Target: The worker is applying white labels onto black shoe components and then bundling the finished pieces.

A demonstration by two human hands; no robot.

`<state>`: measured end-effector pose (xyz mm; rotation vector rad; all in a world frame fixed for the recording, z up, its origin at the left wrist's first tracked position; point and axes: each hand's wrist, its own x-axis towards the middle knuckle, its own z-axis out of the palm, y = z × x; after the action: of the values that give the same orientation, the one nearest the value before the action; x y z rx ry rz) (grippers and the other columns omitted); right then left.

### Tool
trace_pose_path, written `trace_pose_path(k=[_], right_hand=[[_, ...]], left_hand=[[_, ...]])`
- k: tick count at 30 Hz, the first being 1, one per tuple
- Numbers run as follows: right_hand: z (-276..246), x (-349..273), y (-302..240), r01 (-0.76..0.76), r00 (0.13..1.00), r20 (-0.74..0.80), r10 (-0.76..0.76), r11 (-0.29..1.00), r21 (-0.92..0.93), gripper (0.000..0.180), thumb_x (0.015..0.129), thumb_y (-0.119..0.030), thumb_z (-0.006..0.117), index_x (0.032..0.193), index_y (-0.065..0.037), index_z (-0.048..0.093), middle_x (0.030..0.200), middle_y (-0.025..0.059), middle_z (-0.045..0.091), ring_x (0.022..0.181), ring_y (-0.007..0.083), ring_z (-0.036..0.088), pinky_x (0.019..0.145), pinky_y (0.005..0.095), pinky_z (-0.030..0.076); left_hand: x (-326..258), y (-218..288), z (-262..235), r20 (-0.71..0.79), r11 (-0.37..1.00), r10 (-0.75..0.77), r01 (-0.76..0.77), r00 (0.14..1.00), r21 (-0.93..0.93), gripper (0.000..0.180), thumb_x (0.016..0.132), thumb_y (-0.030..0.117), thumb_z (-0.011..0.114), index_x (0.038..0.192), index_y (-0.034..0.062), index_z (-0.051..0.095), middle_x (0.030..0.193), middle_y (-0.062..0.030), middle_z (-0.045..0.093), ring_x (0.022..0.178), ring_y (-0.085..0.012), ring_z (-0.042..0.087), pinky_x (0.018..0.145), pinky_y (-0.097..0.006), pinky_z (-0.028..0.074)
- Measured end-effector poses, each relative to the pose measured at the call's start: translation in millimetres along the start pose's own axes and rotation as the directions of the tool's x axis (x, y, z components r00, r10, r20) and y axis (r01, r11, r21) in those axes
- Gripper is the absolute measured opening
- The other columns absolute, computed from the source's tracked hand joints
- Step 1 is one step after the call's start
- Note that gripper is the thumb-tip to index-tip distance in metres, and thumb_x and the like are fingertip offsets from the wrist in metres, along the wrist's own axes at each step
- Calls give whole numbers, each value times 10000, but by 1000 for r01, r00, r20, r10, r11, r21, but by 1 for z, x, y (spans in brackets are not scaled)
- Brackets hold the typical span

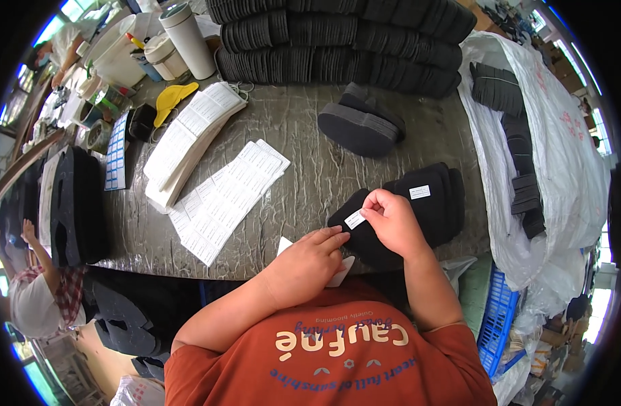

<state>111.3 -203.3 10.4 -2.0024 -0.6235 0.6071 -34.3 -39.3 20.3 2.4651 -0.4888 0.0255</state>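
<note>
My right hand (pixel 394 222) pinches the edge of a small white label (pixel 354 219), which lies against a black insole-shaped foam piece (pixel 359 245) near the table's front edge. My left hand (pixel 309 265) is closed on a white label sheet (pixel 342 272) whose corners stick out on either side; its fingertips reach the foam piece just left of the label. Beyond my right hand are more black pieces (pixel 440 215), the top one bearing a white label (pixel 419 192). Farther back sits a small pile of dark grey insole-shaped pieces (pixel 358 128).
Printed label sheets (pixel 233 196) lie fanned beside a thick curved stack of sheets (pixel 192 142). Tall stacks of black pieces (pixel 337 40) line the back. A white sack (pixel 561 149) stands right, above a blue crate (pixel 498 318). Another person's arm (pixel 43 257) shows at far left.
</note>
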Motion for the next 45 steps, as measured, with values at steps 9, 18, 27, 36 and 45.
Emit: trace_pose_path(k=[9,18,27,36,45], right_hand=[[6,-3,3,-48,995,-87,50,999,22,157,808,-23,699,924,1,596,719,114,657,631,186,626,605,310,491],[14,-2,10,108,936,-279,-216,928,-356,285,737,-25,757,961,-23,581,887,148,618,833,321,628,723,394,510],[43,-4,19,171,846,-504,-172,984,-48,196,855,6,658,894,-25,469,714,159,552,617,335,553,579,375,457],[-39,-10,63,-97,717,-410,-563,502,-859,329,777,-145,733,1062,-94,578,949,88,577,874,305,590,731,406,485],[26,-29,-47,215,976,30,-217,974,72,386,763,-73,776,1086,-24,570,963,131,612,863,224,620,779,356,508]], left_hand=[[16,4,4,67,978,10,-24,998,209,229,882,249,597,857,32,665,1325,-153,580,976,-221,550,882,-328,435],[26,7,3,64,958,-74,53,995,283,176,827,224,626,816,53,664,1344,-131,569,961,-195,549,835,-350,451],[7,-20,-12,7,1000,-25,25,1000,1,163,834,151,658,789,0,616,1396,-127,527,1214,-347,481,1016,-432,404],[-7,-40,-9,-99,972,-1,-22,995,-234,130,833,91,674,821,-23,613,1257,-179,617,1237,-375,501,1003,-433,432],[-14,-38,-5,-280,657,-587,245,760,-713,193,874,122,703,778,-27,626,687,-106,585,608,-192,551,568,-340,444]])
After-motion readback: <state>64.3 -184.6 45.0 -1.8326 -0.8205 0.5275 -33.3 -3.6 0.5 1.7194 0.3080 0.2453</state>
